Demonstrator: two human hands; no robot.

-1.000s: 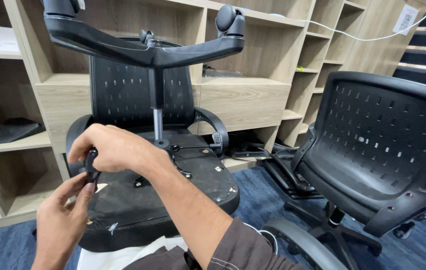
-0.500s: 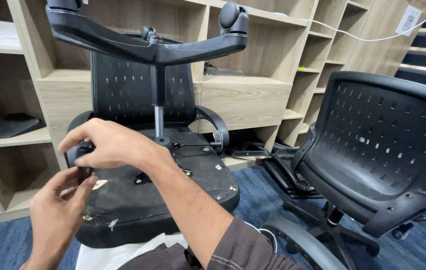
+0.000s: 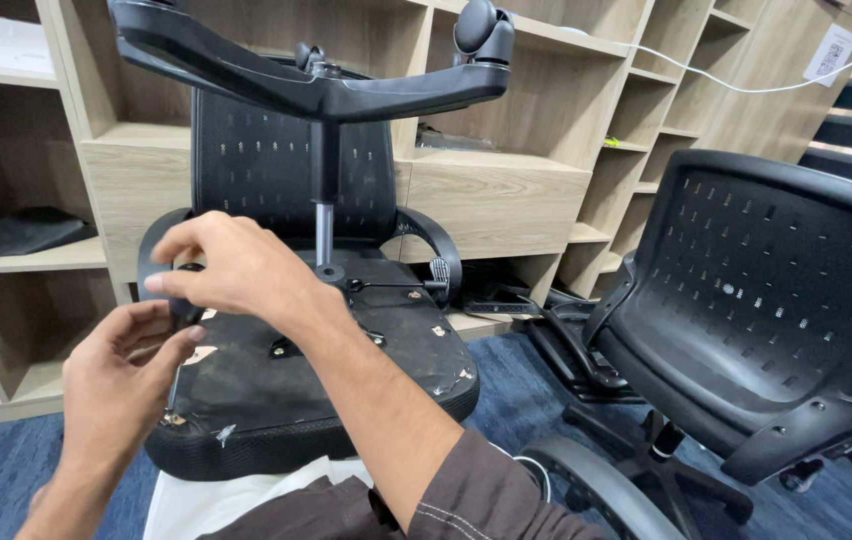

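One white square label [image 3: 830,55] with a black code pattern, on the wall at 1 o'clock.

Office; wooden cubby shelves [image 3: 506,190]; office chairs [image 3: 766,300]; carpet [image 3: 506,390]

Office chair [image 3: 346,350], black, inverted: seat underside turned upward, scuffed, with screws showing; gas column raised vertically from its centre; star base with casters carried overhead; perforated backrest stood behind the seat, armrests curving alongside.

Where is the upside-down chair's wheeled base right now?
In the head view, the star base sits at top centre, on the gas post rising from the overturned seat, above the right hand.
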